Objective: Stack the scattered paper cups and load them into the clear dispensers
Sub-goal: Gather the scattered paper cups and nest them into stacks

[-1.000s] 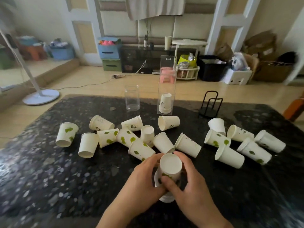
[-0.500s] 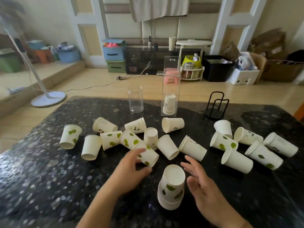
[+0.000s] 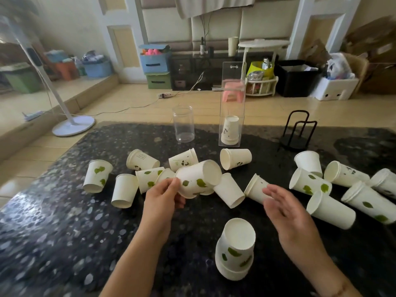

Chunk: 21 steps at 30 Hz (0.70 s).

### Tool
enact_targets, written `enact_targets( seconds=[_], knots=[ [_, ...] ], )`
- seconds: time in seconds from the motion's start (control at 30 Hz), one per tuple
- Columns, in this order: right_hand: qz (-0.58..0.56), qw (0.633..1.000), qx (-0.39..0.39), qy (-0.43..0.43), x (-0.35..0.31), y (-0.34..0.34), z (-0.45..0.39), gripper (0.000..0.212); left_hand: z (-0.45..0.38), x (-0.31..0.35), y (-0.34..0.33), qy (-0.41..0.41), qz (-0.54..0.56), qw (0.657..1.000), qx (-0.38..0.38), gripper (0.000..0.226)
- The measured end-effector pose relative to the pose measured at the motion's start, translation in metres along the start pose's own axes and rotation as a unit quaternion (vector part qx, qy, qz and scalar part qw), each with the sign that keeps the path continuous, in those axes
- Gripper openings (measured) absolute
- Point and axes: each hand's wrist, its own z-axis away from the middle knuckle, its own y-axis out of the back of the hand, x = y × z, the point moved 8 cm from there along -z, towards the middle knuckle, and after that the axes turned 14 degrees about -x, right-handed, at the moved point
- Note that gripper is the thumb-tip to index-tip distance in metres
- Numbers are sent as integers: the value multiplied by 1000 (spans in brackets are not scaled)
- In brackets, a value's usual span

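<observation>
Paper cup [image 3: 198, 179] is now lifted in the left hand [image 3: 164, 195] fingers, while the right hand [image 3: 287, 207], released from the small stack [image 3: 234, 249], hangs open, so stacking continues.

A home living room: beyond the fingers [image 3: 171, 183], past the speckled dark table [image 3: 53, 221], lie a wood floor, a standing fan [image 3: 72, 125], stacked storage boxes [image 3: 155, 67], a low media cabinet [image 3: 192, 71] and cardboard clutter.

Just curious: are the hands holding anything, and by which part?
The left hand grips a leaf-print cup by its rim end. The right hand holds nothing.
</observation>
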Motion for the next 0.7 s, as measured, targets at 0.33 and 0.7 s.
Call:
enact_targets(
  seconds=[0.33,0.7],
  knots=[
    [-28,986,-55,152,-64,-15,34,61,66,53,-64,-117,-184,961,-171,30],
    [135,981,-137,15,8,-60,35,59,81,1,-98,-184,-239,938,-169,13]
  ],
)
